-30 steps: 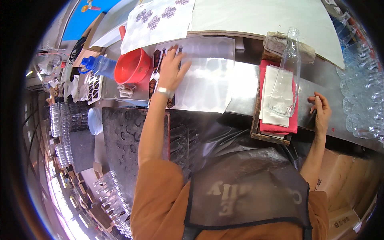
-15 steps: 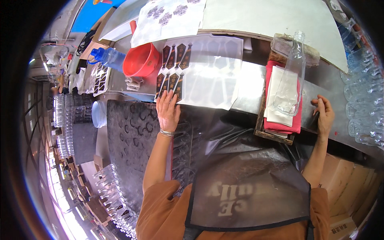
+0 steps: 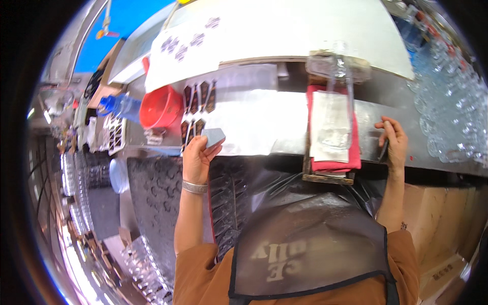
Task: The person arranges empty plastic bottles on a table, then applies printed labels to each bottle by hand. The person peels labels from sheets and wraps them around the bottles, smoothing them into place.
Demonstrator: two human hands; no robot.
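Observation:
Pinched in my left hand (image 3: 197, 156) is a small flat grey-blue piece (image 3: 214, 136), its kind not clear, held over the near edge of a pale sheet (image 3: 244, 114). Several dark tie-shaped labels (image 3: 192, 97) lie on that sheet's left part. My right hand (image 3: 395, 141) has curled fingers and holds a thin dark tool (image 3: 384, 151), too blurred to name. Left of it, a clear glass bottle (image 3: 339, 107) lies across a white cloth (image 3: 321, 142) and a red cloth (image 3: 356, 152) in a wooden tray (image 3: 328, 178), its neck on a folded rag (image 3: 358, 68).
A red plastic tub (image 3: 161, 108) and a blue-capped bottle (image 3: 119, 105) stand at the left. Clear bottles (image 3: 447, 112) crowd the right side. A black mat (image 3: 157, 203) lies left of my left arm, and cardboard boxes (image 3: 437, 213) are at lower right.
My left hand has gone from lying on the label sheet to pinching the grey-blue piece above it. The dark tool now shows clearly in my right hand. The whole view has shifted.

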